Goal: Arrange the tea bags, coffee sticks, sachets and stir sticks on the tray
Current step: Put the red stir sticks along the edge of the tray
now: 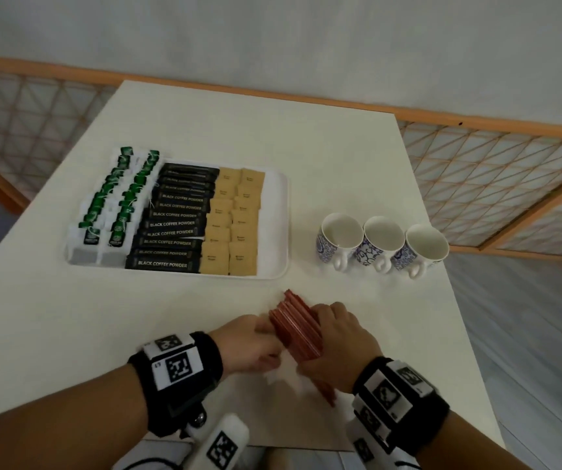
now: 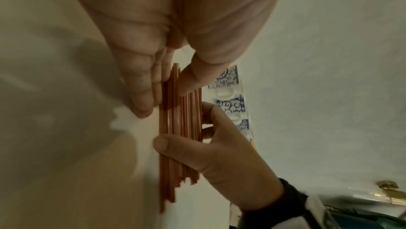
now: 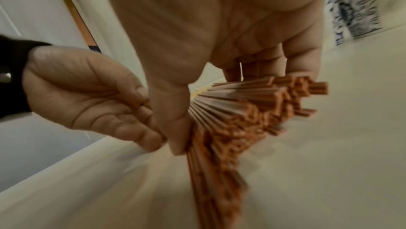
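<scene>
Stir sticks: your reddish stir sticks (image 1: 295, 325) are one loose bundle at the near middle of the table (image 1: 323, 157), between your two hands and near of the tray; the bundle runs far-left to near-right, and its ends are uneven in the right wrist view (image 3: 252, 111).
Right hand: your right hand (image 1: 335, 337) lies over the right side of the bundle, thumb across the sticks and fingers curled behind them, so it grips the bundle (image 2: 182, 128).
Left hand: your left hand (image 1: 250, 347) is at the left side of the bundle; its fingers (image 2: 142, 83) lie straight and pressed together flat against the sticks, with the thumb on the other side of them.
Tray: your white tray (image 1: 277, 225) sits left of centre, far of your hands and apart from them.
Tea bags: two rows of green-tagged tea bags (image 1: 116, 205) fill the tray's left part.
Coffee sticks: a column of black coffee sticks (image 1: 174, 222) lies just right of the tea bags.
Sachets: two columns of tan sachets (image 1: 235, 222) lie just right of the coffee sticks; a bare strip of tray stays along the right edge.
Cups: three blue-patterned cups (image 1: 383, 244) stand in a row right of the tray, handles toward you.
</scene>
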